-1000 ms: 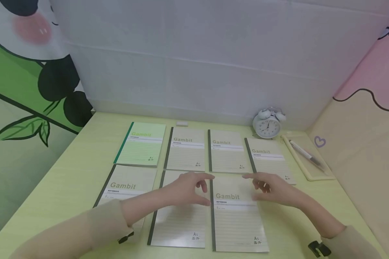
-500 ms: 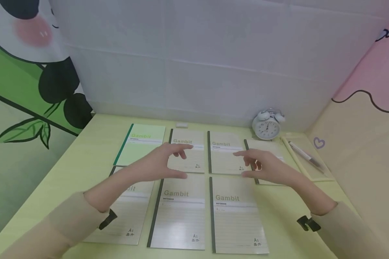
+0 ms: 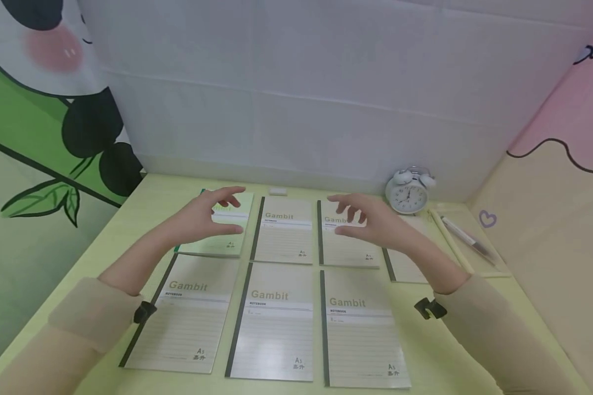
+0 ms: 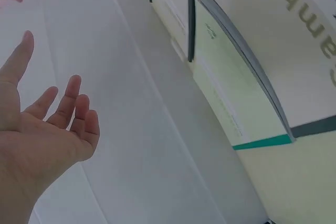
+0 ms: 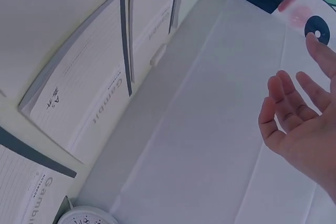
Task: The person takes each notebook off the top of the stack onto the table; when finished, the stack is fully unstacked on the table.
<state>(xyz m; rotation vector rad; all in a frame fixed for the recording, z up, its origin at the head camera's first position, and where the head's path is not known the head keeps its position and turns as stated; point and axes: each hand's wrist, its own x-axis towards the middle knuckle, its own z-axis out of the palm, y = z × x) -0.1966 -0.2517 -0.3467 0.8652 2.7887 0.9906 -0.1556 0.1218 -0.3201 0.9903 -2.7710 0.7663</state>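
My left hand (image 3: 202, 218) is held above the green Gambit notebook (image 3: 210, 247) at the back left, hiding part of its cover. Its fingers are loosely bent, with nothing between them and the thumb. Over the back row my right hand (image 3: 375, 220) hangs in the same loose shape, also holding nothing. It partly covers one white notebook (image 3: 348, 255), and the right arm overlaps another white notebook (image 3: 407, 263). Between the hands lies a white notebook (image 3: 284, 236). Both wrist views show the hands, left (image 4: 47, 135) and right (image 5: 304, 124), raised off the table.
Three white notebooks form the front row: left (image 3: 183, 329), middle (image 3: 274, 340) and right (image 3: 365, 345). A white alarm clock (image 3: 407, 195) stands at the back right, beside a yellow-edged pouch (image 3: 484, 269) with a pen (image 3: 466, 237). A small white block (image 3: 278, 191) lies near the back wall.
Both hands have moved back from the front row to above the back row. They have spread apart, the left one going left to the green notebook. The notebooks have stayed put.
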